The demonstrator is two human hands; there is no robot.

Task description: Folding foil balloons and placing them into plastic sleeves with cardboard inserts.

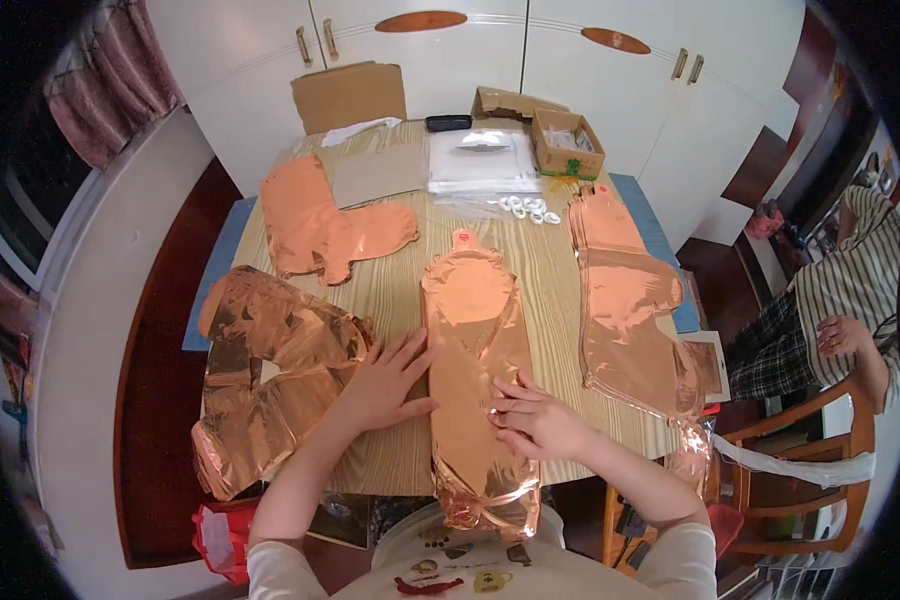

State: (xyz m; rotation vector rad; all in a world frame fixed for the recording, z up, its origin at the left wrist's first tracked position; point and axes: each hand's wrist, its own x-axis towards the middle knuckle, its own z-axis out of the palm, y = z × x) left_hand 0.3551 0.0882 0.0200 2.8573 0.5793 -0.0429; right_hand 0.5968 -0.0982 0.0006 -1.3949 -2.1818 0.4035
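My left hand (385, 383) lies flat with fingers spread, gripping nothing, its fingertips pressing the left edge of the long, flat rose-gold foil balloon (475, 380) that runs down the middle of the wooden surface (550, 280) toward me. My right hand (532, 420) rests on the same balloon's right side with its fingers curled in; I cannot tell whether they pinch the foil or only press it. The balloon's near end hangs over the surface edge at 6 o'clock, its tab end pointing to 12.

At 9 o'clock of my left hand sits a crumpled shiny rose-gold foil balloon (260, 380), just beside my wrist. At 11 o'clock lies a matte rose-gold foil balloon (320, 225). At 2 o'clock of my right hand lies another long rose-gold foil balloon (630, 300), reaching the right edge. Farther off at 12 are a stack of clear plastic bags (480, 160), small white rings (530, 208) and an open cardboard box (565, 145). A seated person in striped clothes (850, 290) is at 3 o'clock, well apart.
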